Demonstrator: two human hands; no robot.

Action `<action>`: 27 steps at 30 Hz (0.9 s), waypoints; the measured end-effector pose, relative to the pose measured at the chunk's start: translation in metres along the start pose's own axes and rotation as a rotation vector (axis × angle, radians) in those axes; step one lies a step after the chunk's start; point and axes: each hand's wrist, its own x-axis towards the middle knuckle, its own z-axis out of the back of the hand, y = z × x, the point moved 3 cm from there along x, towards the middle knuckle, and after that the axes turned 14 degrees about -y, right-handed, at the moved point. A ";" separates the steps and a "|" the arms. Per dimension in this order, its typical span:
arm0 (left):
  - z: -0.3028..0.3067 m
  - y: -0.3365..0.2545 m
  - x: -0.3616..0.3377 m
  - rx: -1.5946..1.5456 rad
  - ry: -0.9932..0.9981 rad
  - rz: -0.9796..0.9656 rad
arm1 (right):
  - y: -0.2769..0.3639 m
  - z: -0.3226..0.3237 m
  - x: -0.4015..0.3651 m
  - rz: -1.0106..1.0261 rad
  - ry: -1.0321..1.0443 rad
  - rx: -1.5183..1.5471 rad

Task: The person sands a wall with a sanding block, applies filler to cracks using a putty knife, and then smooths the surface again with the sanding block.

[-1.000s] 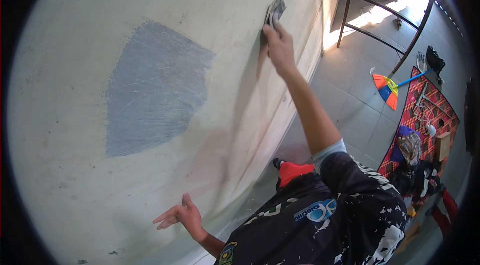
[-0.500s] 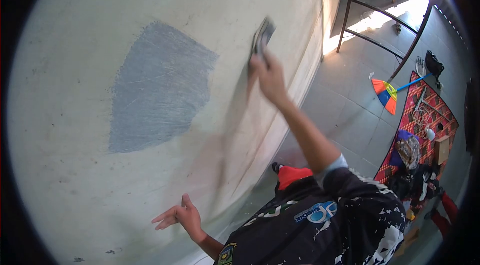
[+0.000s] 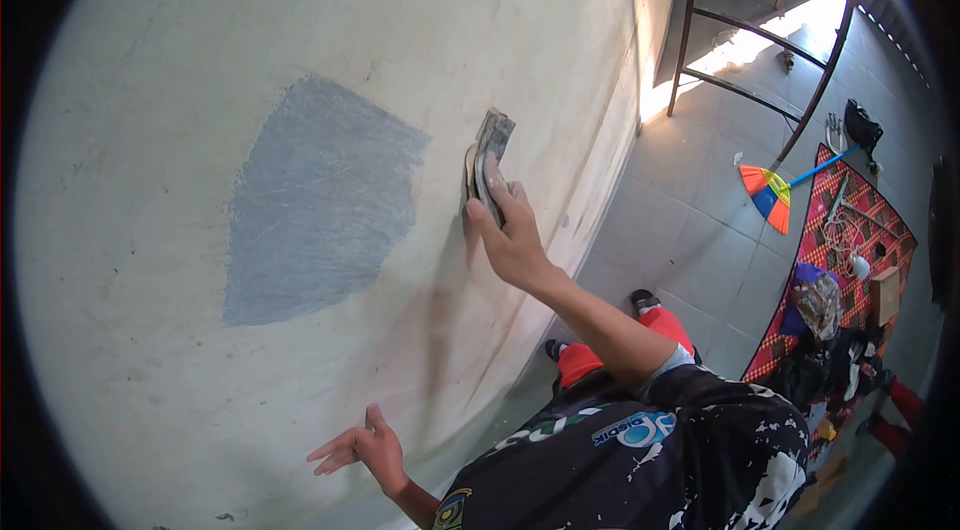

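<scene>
My right hand [image 3: 515, 245] is wrapped round a hand sanding block [image 3: 491, 145], a narrow grey tool with a worn, dusty top. The block lies against the cream wall [image 3: 330, 15], to the right of a large grey patch [image 3: 325, 205] with scratch marks. Lower down, my left hand [image 3: 368, 452] is held out near the wall with thumb and fingers spread, holding nothing. A shadow of the right arm falls on the wall below the block.
A dark metal frame [image 3: 742, 90] stands on the grey tiled floor [image 3: 690, 220] at upper right. Near it lies a broom [image 3: 768, 198] with colourful bristles. A red patterned mat [image 3: 815, 220] carries cables, a cardboard box [image 3: 884, 296] and bags. Another person's red-clad leg [image 3: 905, 400] shows at far right.
My right hand has moved the sanding block down and slightly left along the wall. My left hand stays spread in nearly the same place. Both my feet now show.
</scene>
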 end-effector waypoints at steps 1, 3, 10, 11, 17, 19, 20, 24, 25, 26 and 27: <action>-0.003 0.004 0.001 0.068 -0.066 0.001 | -0.005 0.000 0.011 -0.002 -0.004 0.001; 0.004 -0.005 -0.002 0.141 -0.134 0.001 | -0.018 0.006 0.064 0.169 -0.122 -0.113; 0.019 -0.024 -0.010 0.168 -0.051 0.077 | -0.017 0.003 0.081 0.102 -0.176 -0.118; 0.018 -0.023 -0.008 0.123 -0.016 0.080 | -0.015 0.000 0.044 0.207 -0.097 -0.040; 0.007 -0.004 -0.003 -0.211 -0.026 0.038 | -0.002 0.016 0.109 0.026 -0.029 -0.098; 0.007 -0.003 -0.003 -0.186 -0.033 0.031 | 0.002 0.018 0.136 0.000 -0.041 -0.067; 0.008 -0.004 -0.003 -0.165 -0.040 0.022 | 0.002 0.016 0.136 -0.007 -0.057 0.002; 0.020 -0.025 -0.010 -0.032 -0.035 0.068 | -0.007 -0.005 0.039 0.209 -0.072 -0.014; 0.008 -0.004 -0.001 -0.098 -0.024 0.030 | 0.005 -0.006 0.014 0.199 -0.036 0.001; -0.002 0.010 0.006 -0.155 -0.011 -0.009 | 0.010 -0.005 0.019 0.180 -0.050 -0.066; -0.012 0.008 0.006 -0.142 -0.012 -0.013 | 0.013 -0.002 0.027 0.154 -0.061 -0.134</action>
